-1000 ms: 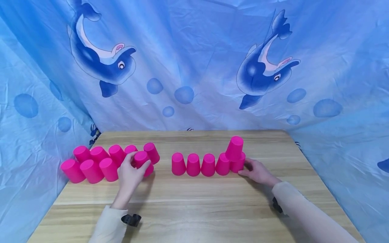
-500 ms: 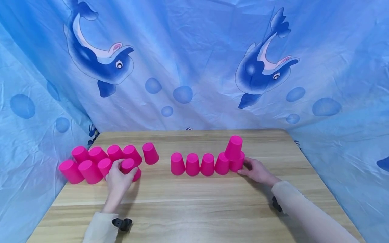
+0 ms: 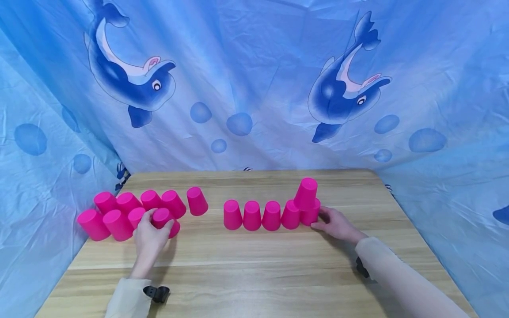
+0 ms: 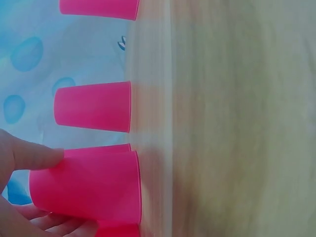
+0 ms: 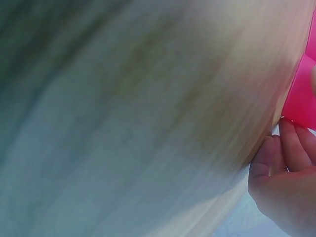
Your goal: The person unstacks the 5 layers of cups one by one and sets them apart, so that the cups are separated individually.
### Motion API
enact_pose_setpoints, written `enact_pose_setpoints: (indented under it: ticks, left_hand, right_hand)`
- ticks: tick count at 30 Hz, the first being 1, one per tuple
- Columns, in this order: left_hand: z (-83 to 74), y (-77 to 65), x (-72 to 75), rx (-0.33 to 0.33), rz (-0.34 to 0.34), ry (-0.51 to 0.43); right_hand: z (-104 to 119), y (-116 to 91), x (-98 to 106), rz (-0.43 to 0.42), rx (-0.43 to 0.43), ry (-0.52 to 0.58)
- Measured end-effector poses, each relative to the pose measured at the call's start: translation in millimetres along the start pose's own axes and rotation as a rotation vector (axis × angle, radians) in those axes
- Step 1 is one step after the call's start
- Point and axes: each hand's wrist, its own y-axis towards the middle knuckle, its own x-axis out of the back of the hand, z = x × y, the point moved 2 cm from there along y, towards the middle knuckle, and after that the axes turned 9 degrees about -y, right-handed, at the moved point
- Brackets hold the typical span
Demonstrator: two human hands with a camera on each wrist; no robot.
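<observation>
1. Far L: 7 upside-down cups (image 3: pixel 119 224), 2 rows on the tabletop (image 3: pixel 254 269), mouth-down prob for stability.
2. L hand (image 3: pixel 149 238) pinches the front row's R cup (image 3: pixel 163 216) btwn thumb & fingers, a side grip that prob keeps it level.
3. Lone cup (image 3: pixel 197 201) stands apart, R of the back row.
4. Row of 5 (image 3: pixel 252 216), closely spaced, likely so the top cup (image 3: pixel 306 193) can straddle the last 2.
5. R hand (image 3: pixel 336 225) grips the end cup (image 3: pixel 308 217) low, thumb in front, prob to steady it.

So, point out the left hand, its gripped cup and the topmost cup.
Left hand (image 3: pixel 149 238), head view, its back.
Gripped cup (image 4: pixel 91 187), left wrist view, side wall.
Topmost cup (image 3: pixel 306 195), head view, side wall.
</observation>
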Motion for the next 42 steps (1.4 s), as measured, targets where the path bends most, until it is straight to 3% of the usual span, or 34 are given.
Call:
enact_pose_setpoints:
  ticks: [7, 11, 14, 17, 20, 22, 25, 30, 33, 38, 42]
  left_hand:
    - [-1.3, 2.1, -1.7, -0.025, -0.016, 0.036]
    - [-7.5, 1.3, -2.1, -0.089, -0.05, 0.065]
    - [-19.8, -1.6, -3.4, -0.198, -0.091, 0.064]
    - [-40.0, -5.5, -8.3, -0.354, -0.142, 0.03]
    - [-65.3, -9.4, -20.8, -0.496, -0.181, -0.012]
    - [-83.4, -12.6, -33.5, -0.546, -0.175, -0.036]
    - [-107.2, -18.5, -57.3, -0.534, -0.102, -0.082]
    - [-137.6, -30.4, -98.1, -0.445, 0.09, -0.189]
    - [-152.2, -38.3, -121.3, -0.443, 0.184, -0.237]
    - [-170.2, -48.0, -155.5, -0.448, 0.297, -0.3]
    - [-178.2, -52.0, -179.0, -0.392, 0.383, -0.323]
  right_hand:
    - [-2, -1, 2, -0.009, 0.024, 0.006]
    - [-2, -2, 2, -0.01, 0.024, 0.005]
    - [-2, -2, 3, -0.01, 0.029, -0.002]
    - [-2, -2, 3, -0.015, 0.027, 0.003]
    - [-3, -2, 3, -0.016, 0.022, 0.009]
    - [-3, -2, 3, -0.014, 0.007, 0.011]
    - [-3, -1, 2, -0.012, -0.01, 0.007]
    - [-4, 1, 0, -0.012, -0.026, 0.009]
    - [-3, 1, 0, -0.014, -0.03, 0.016]
    - [-2, 1, 0, -0.022, -0.016, 0.024]
    - [-1, 0, -1, -0.023, -0.005, 0.02]
